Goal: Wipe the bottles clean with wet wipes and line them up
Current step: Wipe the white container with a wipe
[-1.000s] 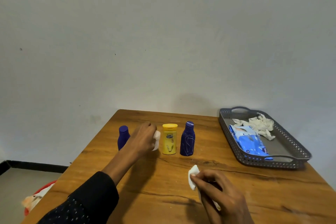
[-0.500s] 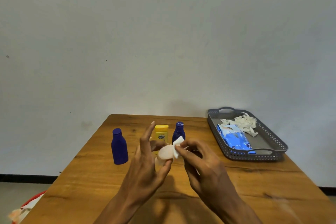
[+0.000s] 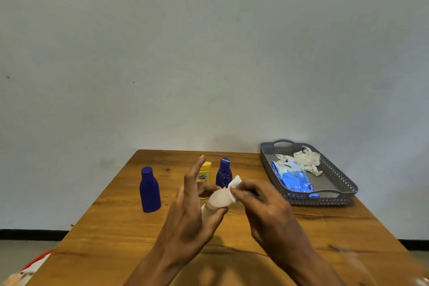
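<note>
The left hand [image 3: 192,206] holds a small white bottle [image 3: 214,202] loosely while the right hand [image 3: 262,206] pinches a wipe [image 3: 234,183], so hard rubbing might make it slip

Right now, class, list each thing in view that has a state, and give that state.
White bottle: held up, tilted, being wiped.
Wipe: pinched against the white bottle.
Left hand: holds the white bottle.
Right hand: pinches the wipe.
Blue bottle: upright, capped.
Yellow bottle: upright, capped.
Wipes pack: lying in the tray.

Pale bottle [image 3: 217,202] tilted, perhaps wipe-wrapped [image 3: 234,183]; three bottles [image 3: 149,190] upright behind.
</note>
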